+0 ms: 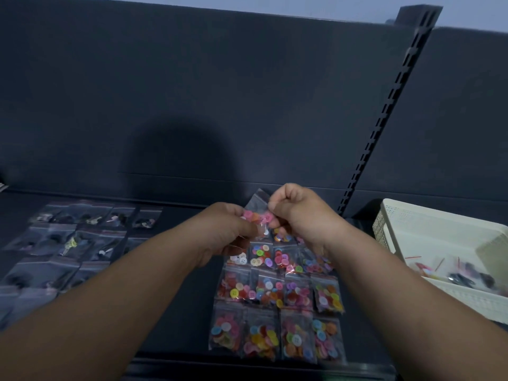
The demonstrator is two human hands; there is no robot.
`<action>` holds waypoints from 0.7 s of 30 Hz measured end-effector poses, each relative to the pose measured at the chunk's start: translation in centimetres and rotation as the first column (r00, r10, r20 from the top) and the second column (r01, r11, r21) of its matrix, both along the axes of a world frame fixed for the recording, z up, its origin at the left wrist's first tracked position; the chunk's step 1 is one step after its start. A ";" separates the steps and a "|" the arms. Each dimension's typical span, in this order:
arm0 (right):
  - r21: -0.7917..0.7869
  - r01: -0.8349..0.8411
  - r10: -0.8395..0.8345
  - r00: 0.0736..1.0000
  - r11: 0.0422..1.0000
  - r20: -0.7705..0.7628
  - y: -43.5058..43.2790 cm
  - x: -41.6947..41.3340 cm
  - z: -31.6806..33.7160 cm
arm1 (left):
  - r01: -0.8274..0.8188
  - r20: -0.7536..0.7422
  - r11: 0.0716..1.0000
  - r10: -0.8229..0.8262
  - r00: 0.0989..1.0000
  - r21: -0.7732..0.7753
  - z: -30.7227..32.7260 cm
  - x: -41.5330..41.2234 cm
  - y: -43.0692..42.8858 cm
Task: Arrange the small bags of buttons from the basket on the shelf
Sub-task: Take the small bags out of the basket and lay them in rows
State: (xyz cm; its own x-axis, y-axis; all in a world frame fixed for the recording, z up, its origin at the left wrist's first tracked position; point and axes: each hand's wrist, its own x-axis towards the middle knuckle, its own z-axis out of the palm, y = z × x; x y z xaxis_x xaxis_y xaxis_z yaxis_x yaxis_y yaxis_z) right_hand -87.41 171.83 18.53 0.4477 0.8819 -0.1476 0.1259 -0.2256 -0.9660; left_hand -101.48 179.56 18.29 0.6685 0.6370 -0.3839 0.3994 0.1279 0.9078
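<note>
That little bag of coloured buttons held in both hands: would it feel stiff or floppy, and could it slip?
Probably floppy: the little bag is thin clear film, creased where the left hand and right hand pinch it. Likely bottom-heavy, since its buttons bunch low under an empty top. The glossy film may be slippery.

shelf (178, 312) dark navy | basket (395, 215) cream, perforated | buttons (270, 291) multicoloured

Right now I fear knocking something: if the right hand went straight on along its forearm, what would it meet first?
The right hand would probably meet the shelf's dark back panel, its pinched bag leading; the left hand sits close beside that line, depth unclear.
</note>
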 end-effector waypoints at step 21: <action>-0.416 -0.102 0.311 0.824 0.904 0.473 2.7 2.9 -6.4 | 0.103 -0.357 0.906 0.055 0.932 0.410 -7.8 -0.4 2.9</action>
